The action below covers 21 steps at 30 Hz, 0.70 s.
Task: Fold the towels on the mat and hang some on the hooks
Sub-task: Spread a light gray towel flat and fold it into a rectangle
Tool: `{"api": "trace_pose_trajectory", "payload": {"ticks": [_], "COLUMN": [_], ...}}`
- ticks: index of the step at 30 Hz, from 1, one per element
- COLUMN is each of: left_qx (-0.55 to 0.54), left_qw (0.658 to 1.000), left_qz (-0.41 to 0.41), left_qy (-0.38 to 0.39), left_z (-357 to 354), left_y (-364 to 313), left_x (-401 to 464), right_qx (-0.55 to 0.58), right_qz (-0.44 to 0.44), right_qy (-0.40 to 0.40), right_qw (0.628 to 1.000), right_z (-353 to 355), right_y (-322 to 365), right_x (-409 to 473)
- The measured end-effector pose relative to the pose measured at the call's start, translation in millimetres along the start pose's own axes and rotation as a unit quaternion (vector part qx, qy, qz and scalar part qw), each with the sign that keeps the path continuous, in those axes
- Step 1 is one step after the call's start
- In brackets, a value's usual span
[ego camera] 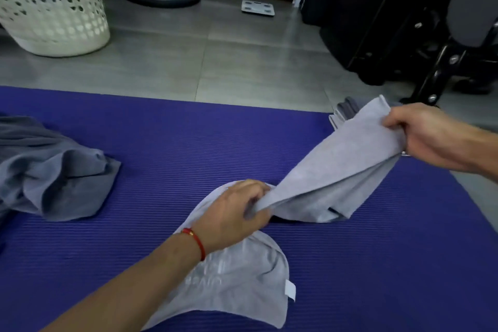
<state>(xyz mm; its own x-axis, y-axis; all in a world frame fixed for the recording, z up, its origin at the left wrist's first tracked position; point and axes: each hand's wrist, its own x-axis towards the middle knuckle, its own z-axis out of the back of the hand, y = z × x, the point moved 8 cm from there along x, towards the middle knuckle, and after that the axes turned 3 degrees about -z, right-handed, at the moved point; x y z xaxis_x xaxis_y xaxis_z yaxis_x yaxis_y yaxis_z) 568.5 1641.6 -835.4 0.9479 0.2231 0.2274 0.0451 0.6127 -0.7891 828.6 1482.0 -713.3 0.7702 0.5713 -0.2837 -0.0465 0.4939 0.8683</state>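
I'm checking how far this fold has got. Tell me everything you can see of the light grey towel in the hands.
The light grey towel looks like soft, thin cloth, unfolded and twisted. The right hand grips one end, raised; the left hand pinches its bunched middle. The near part lies rumpled on the purple mat, with a small white tag at its edge.

Purple ribbed mat point(175, 143) spread over the grey tiled floor point(215, 62); on the mat, a crumpled dark grey towel point(54, 172) at left, a light grey towel point(242, 277) near the middle, folded towels point(345, 109) at its far right corner
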Motion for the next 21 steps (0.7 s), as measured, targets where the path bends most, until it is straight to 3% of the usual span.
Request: {"api": "trace_pose_trajectory", "payload": {"ticks": [2, 3, 5, 8, 10, 14, 18, 21], "left_qx": [0.009, 0.007, -0.017, 0.134, 0.202, 0.188, 0.201, 0.232], "left_qw": [0.997, 0.995, 0.986, 0.942, 0.938, 0.980, 0.976, 0.964], "left_qz": [-0.057, -0.049, 0.063, 0.149, 0.134, 0.021, -0.045, -0.096], "left_qy": [0.059, 0.086, 0.155, 0.269, 0.247, 0.060, 0.074, 0.087], "left_z": [-18, -31, -61, -104, -120, -132, -157, -164], "left_y": [-25, -23, 12, 69, 79, 48, 31, 30], "left_x": [-3, -5, -12, -33, -39, -40, -48, -44], "right_qx": [0.002, 0.001, 0.000, -0.007, -0.036, -0.077, -0.146, -0.167], "right_qz": [-0.002, 0.001, 0.000, -0.020, -0.032, -0.005, -0.011, 0.004], "right_qy": [-0.028, -0.027, -0.023, -0.017, 0.009, -0.022, -0.117, -0.136], "right_qw": [1.000, 1.000, 1.000, 1.000, 0.999, 0.997, 0.982, 0.977], "right_z": [14, 16, 15, 12, 3, 15, 45, 54], "right_y": [-13, -21, -40, -74, -93, -115, -138, -148], "right_x": [-8, -10, -11, -4, 0, 12, 24, 25]}}
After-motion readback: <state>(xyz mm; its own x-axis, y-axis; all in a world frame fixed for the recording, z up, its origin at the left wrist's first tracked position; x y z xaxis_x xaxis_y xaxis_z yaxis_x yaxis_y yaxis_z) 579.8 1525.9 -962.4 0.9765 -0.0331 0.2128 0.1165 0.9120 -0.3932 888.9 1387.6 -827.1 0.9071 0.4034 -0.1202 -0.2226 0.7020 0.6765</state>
